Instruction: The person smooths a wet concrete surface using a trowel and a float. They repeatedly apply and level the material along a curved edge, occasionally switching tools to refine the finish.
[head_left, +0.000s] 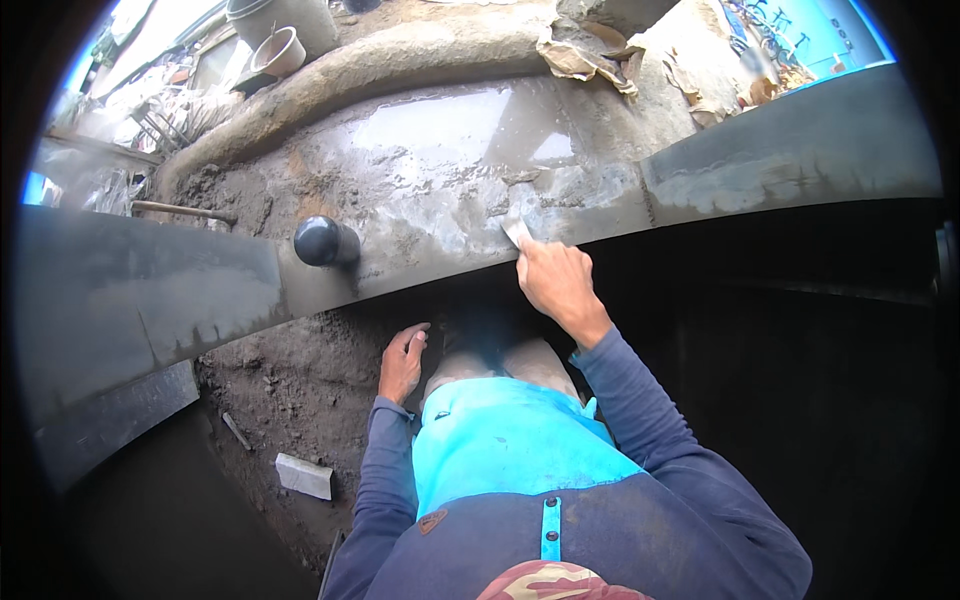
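Observation:
In my right hand (556, 285), at the near edge of a wet grey slab (420, 225), is a small pale flat tool (516, 231). Its tip touches the smeared surface; whether it is a scraper or a brush I cannot make out. My left hand (402, 366) hangs lower, beside my leg, with loosely bent fingers and nothing visible in them. To the left of the tool, a black round-topped cylinder (325, 242) rises from the slab's edge. Wet, shiny grey mortar (440, 135) covers the area beyond.
Smooth grey panels flank the work, one left (140, 275) and one right (790, 150). A curved earthen rim (400, 55) runs behind. Far left stand a bucket (279, 52) and a wooden-handled tool (183, 211). A pale block (303, 476) lies on dirt below.

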